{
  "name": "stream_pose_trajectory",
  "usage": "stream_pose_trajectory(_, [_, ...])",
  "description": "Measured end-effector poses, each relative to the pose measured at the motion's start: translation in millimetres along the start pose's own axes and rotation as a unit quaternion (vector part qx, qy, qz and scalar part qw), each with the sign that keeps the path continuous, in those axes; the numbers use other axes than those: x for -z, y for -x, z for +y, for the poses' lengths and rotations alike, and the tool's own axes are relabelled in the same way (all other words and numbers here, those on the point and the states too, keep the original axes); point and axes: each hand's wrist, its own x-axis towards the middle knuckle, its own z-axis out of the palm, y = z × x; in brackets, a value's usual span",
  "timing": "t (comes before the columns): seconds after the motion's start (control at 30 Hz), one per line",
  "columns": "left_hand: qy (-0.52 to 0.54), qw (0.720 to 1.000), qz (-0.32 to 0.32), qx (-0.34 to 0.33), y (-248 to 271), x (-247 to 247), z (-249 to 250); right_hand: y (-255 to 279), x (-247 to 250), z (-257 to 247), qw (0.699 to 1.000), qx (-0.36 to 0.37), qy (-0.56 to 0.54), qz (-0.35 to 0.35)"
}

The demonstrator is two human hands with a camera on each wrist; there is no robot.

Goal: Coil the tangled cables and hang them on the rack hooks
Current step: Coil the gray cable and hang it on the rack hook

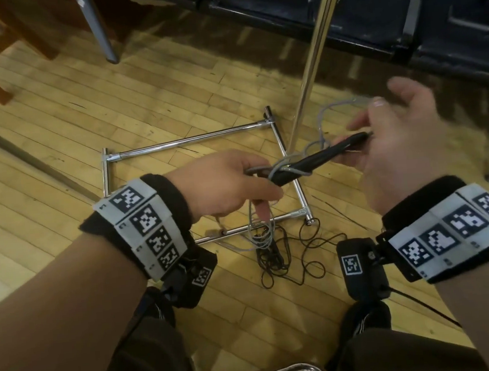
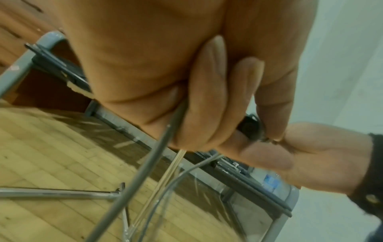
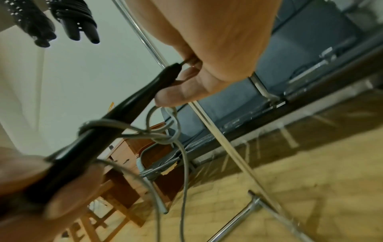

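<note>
The left hand pinches one end of a black cable bundle; grey cable is knotted round its middle. The right hand pinches the bundle's far end, other fingers spread. Pulling apart would likely tighten the knot rather than free it. More tangled cables lie on the floor at the rack base's near edge; trailing loops could snag its corner or the upright pole. Open room lies left.
</note>
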Motion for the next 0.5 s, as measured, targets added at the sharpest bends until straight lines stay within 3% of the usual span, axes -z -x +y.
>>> stream_pose_trajectory(0.1, [0.001, 0.999, 0.030, -0.038, -3, -6, 3, 7, -6, 2, 0.975, -0.126, -0.150, -0.104])
stream_pose_trajectory(0.2, [-0.053, 0.997, 0.038, -0.042, -7, -9, 2, 16, -14, 7, 0.970, -0.107, -0.118, -0.181])
stream_pose_trajectory(0.3, [-0.065, 0.997, 0.031, -0.021, -6, -7, -1, 9, -13, 7, 0.982, -0.095, -0.107, -0.122])
stream_pose_trajectory(0.4, [-0.123, 0.990, 0.063, -0.005, -4, -2, -5, -16, 5, -5, 0.966, -0.147, -0.211, -0.020])
stream_pose_trajectory(0.5, [-0.091, 0.994, 0.062, -0.017, -2, 2, -6, -21, 16, -5, 0.977, -0.160, -0.131, -0.053])
